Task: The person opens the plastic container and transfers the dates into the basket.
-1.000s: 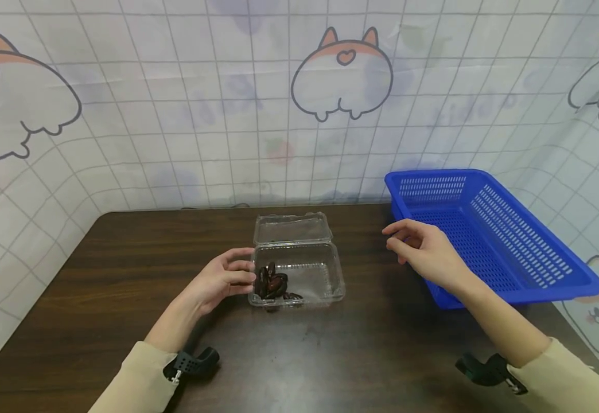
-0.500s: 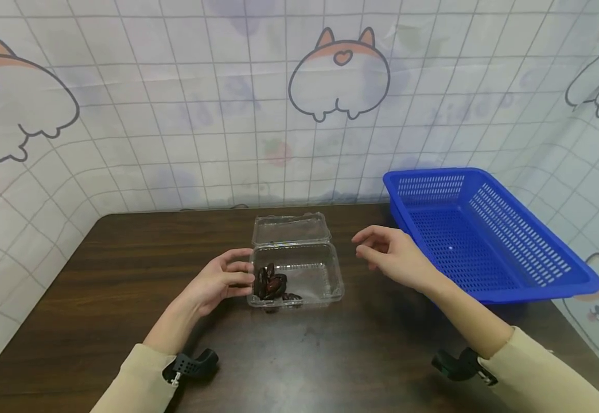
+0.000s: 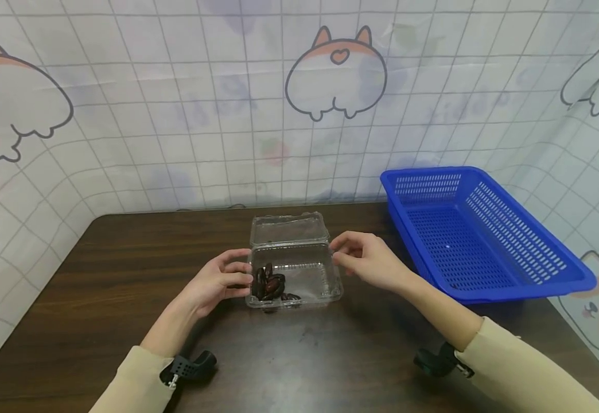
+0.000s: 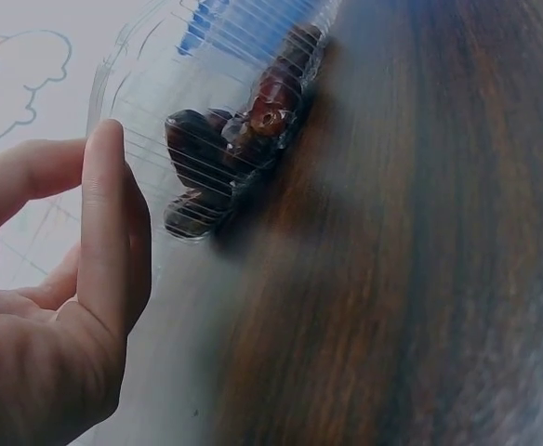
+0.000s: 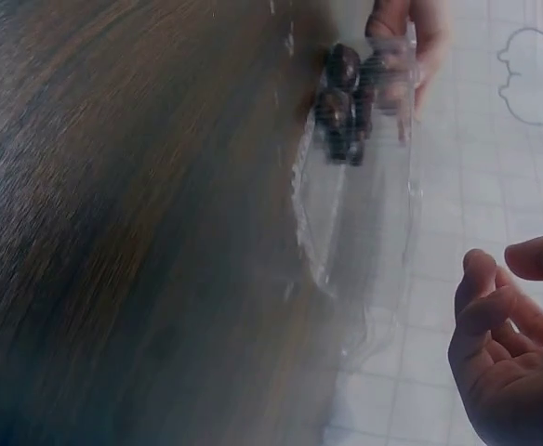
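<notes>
The clear box (image 3: 294, 274) looks thin, light and easy to crush, so its side walls suit holding best. The left hand (image 3: 220, 281) touches its left wall with relaxed fingers; the right hand (image 3: 368, 261) hangs loosely curled and empty by its right rim.

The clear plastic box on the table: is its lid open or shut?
Open. The lid is folded back behind the clear plastic box, whose top is uncovered, with dark dates inside at its left end.
</notes>
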A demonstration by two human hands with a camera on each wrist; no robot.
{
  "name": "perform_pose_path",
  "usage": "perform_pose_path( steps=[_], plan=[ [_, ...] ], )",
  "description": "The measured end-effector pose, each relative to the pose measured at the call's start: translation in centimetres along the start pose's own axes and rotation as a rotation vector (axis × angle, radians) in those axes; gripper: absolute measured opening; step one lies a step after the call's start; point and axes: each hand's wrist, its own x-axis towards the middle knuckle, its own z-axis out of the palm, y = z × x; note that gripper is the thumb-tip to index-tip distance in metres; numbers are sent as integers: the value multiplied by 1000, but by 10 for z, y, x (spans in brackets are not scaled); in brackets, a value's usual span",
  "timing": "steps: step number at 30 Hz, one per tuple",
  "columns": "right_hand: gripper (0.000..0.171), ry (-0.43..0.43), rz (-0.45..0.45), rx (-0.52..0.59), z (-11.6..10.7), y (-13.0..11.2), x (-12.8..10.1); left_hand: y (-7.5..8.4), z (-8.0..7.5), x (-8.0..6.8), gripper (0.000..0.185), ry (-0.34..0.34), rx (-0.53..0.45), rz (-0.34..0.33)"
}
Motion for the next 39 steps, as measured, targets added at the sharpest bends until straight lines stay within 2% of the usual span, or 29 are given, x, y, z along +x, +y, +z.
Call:
perform_pose_path(
  steps=[8,17,26,34,39],
  plan=[
    [19,-77,3,88,15,-6,8,0,1,1,64,6,17,-1],
    [25,-134,-28,121,32,-4,18,-4,1,0,65,-4,7,-9],
    [20,-180,-50,102,41,-11,32,-1,1,2,64,-2,15,-2],
    [24,-275,-72,110,53,-8,45,-2,1,-1,65,6,-8,-11],
    [25,-304,-50,119,61,-9,51,-1,1,0,65,12,5,-9]
  ],
)
